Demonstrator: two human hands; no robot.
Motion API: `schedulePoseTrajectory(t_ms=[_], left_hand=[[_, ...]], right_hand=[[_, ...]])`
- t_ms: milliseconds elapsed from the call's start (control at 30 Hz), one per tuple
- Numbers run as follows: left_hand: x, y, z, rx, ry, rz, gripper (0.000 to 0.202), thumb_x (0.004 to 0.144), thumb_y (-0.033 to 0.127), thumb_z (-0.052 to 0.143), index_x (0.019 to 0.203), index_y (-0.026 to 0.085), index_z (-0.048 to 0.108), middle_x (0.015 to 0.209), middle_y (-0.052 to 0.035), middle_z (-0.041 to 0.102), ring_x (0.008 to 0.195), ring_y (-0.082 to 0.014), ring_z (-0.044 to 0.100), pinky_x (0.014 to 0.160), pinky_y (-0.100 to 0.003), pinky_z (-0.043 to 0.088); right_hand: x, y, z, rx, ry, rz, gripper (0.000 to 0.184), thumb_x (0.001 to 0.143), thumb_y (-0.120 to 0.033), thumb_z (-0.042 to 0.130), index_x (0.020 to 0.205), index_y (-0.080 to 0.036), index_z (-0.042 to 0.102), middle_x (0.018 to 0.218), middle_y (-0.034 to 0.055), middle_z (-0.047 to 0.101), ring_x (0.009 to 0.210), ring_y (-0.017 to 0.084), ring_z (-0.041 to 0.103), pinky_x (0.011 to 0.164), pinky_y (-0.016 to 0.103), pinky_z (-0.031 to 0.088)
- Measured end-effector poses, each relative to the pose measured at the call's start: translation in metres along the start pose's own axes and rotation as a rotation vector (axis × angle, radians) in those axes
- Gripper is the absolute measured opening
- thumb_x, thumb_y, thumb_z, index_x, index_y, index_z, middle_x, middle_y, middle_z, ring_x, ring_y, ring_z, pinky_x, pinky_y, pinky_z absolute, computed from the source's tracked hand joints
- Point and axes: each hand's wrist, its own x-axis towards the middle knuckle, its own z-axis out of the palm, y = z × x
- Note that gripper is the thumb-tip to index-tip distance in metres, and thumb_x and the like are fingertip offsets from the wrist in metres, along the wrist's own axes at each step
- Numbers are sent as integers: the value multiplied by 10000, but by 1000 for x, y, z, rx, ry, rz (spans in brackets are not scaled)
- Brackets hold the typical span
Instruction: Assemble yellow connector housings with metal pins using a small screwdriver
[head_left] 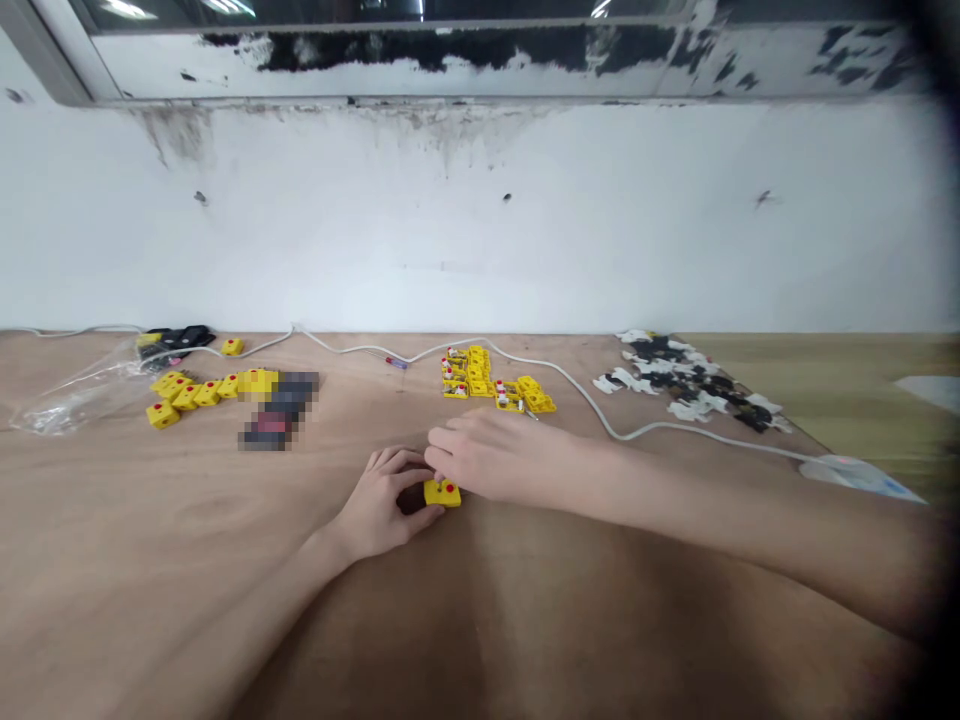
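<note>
A yellow square block with a red button on top (442, 492) sits on the wooden table close to me. My left hand (382, 497) curls around its left side, with the fingers over the block's left end. My right hand (487, 455) comes in from the right, and its fingertips press on the block's upper left corner. The fingers hide part of the block, and I cannot see what lies under them.
Several yellow blocks (187, 393) lie at the far left beside a clear plastic bag (71, 400). More yellow parts (480, 375) lie mid-table. A white cable (577, 385) runs along the back, and black-and-white pieces (682, 380) lie at the right. A white wall (480, 220) rises behind.
</note>
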Motion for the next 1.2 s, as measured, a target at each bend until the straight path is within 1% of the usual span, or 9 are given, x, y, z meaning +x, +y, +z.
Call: schedulePoseTrajectory(t_ms=[233,333,500,567,733,900,1033,1133,1200], left_hand=[[0,0,0,-14,-14,-9,362,806,368,741,1162,313,700,1201,-58,649,1164,-284,545,993,-454,418],[0,1,0,-12,-13,-13,363,817,382,731,1173,321,696,1206,-56,649,1172,-287,539,993,-459,421],[-1,1,1,-11,3,-7,339,810,386,736,1138,310,704,1233,-52,640,1183,-287,532,994,-458,418],[-1,1,1,-12,5,-10,317,810,385,735,1117,307,711,1217,-50,644,1166,-284,538,985,-454,422],[-1,3,-1,-16,-4,-7,282,826,373,718,1102,313,716,1197,-45,654,1146,-278,548,974,-451,422],[-1,0,1,-11,2,0,331,811,382,734,1133,313,703,1231,-50,640,1167,-280,539,984,-451,417],[-1,-1,3,-15,9,8,290,816,396,727,1089,297,716,1207,-59,646,1153,-284,543,982,-455,420],[-1,-1,3,-17,14,7,281,815,388,727,1082,299,721,1197,-59,651,1157,-287,542,981,-455,423],[-1,0,1,-18,10,7,305,814,375,729,1111,306,713,1202,-55,652,1161,-283,543,984,-451,424]], right_hand=[[9,5,-7,101,-123,176,127,913,-175,589,835,-127,677,744,106,696,659,236,659,582,303,386],[5,6,-6,36,-55,50,69,881,-133,622,941,-127,657,836,86,688,706,230,657,593,305,398],[7,0,-4,-34,-40,-125,59,785,-92,692,799,-142,664,828,81,675,766,240,640,592,305,400],[13,-4,-6,25,-122,-65,21,772,-123,683,757,-138,684,755,87,682,673,232,638,552,306,387],[25,-3,-8,242,-309,263,138,762,-232,642,681,-148,715,631,93,678,521,210,617,521,300,389],[18,0,-8,69,-188,43,90,752,-116,670,814,-142,729,770,95,722,643,232,660,575,309,415],[15,-3,-9,20,-201,-88,47,751,-133,681,737,-141,725,702,85,709,600,228,651,539,307,394],[22,-2,-8,128,-248,-43,82,728,-180,673,742,-141,745,683,95,710,561,224,642,494,297,371],[28,1,-5,245,-310,105,126,730,-197,645,763,-140,752,704,103,721,516,203,624,470,286,362]])
